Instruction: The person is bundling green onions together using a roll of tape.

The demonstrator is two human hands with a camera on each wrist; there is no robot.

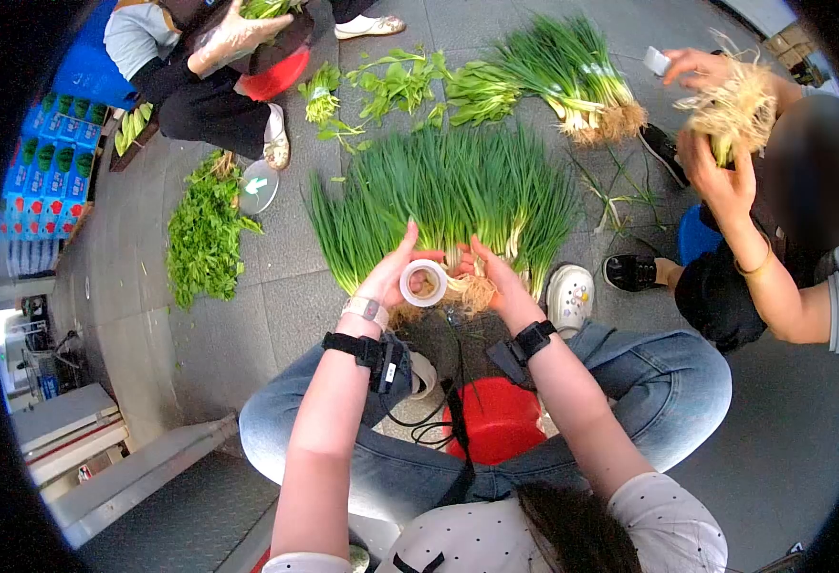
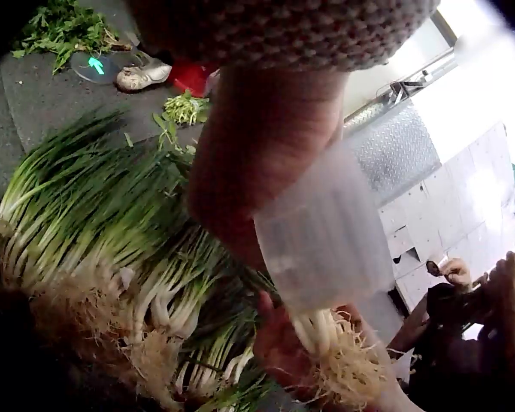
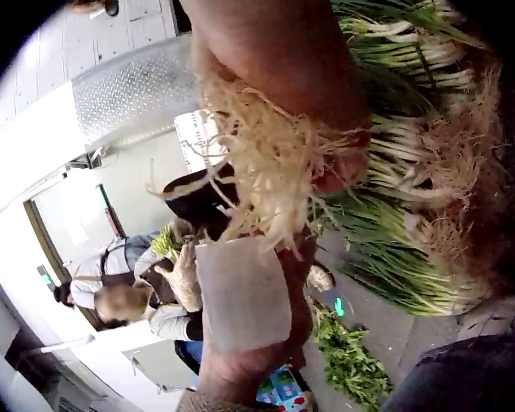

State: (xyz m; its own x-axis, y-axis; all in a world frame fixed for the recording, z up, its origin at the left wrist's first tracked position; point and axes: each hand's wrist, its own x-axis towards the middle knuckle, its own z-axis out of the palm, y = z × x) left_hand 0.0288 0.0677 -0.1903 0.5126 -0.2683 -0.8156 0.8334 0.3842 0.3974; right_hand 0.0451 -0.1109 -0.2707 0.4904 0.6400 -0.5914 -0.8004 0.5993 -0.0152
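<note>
My left hand [image 1: 388, 279] holds a whitish translucent roll [image 1: 423, 284] with its round opening facing up, fingers showing through the hole. Beside it, my right hand [image 1: 503, 283] grips a small bunch of scallions by the white stems, pale roots [image 1: 472, 292] hanging toward me. The roll [image 2: 326, 232] and the roots [image 2: 352, 373] lie close together in the left wrist view. In the right wrist view the roots [image 3: 270, 163] stand just above the roll [image 3: 245, 296]. A wide row of green scallions [image 1: 439, 191] lies on the floor beyond both hands.
Leafy greens [image 1: 205, 234] lie at the left, more scallions [image 1: 572, 76] and small greens [image 1: 396, 86] farther back. A red stool or tub [image 1: 496, 420] sits between my legs. At right a person holds a rooty bunch [image 1: 734, 110]; another handles greens at upper left.
</note>
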